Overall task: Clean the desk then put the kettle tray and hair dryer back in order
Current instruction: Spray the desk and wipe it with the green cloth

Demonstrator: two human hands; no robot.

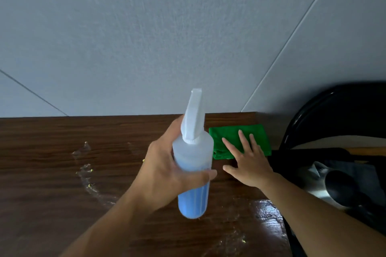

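The cleaning step is in hand, and the tidying has not begun. At the left the dark wood tabletop (52, 152) carries wet streaks (83, 165) that curve toward the near edge, with small yellow-green crumbs (90, 185) lying in them. More wet sheen shows near the right front corner.

The left hand (165, 165) holds a spray bottle (193, 173) up over the middle of the tabletop. Its fingers (206, 174) are wrapped round the translucent body, which is part full of blue liquid, and the white nozzle points up and away toward the wall.

Just to the right, a folded green cloth (240, 140) lies flat near the back edge. The right hand (248, 162) is open over it, with straight, spread fingers (243, 140) resting on the cloth and the palm over bare wood.

The next move is probably to close that hand on the cloth and wipe leftward through the streaks, gathering the crumbs without pushing them off the edge. The raised bottle sits in the path of that wipe and would need setting aside or lifting clear.

Past the right edge of the tabletop a steel kettle (342, 190) sits low among dark shapes. I cannot tell whether one of them is its tray. Behind it rises a black curved frame (334, 106). The hair dryer is not in view.
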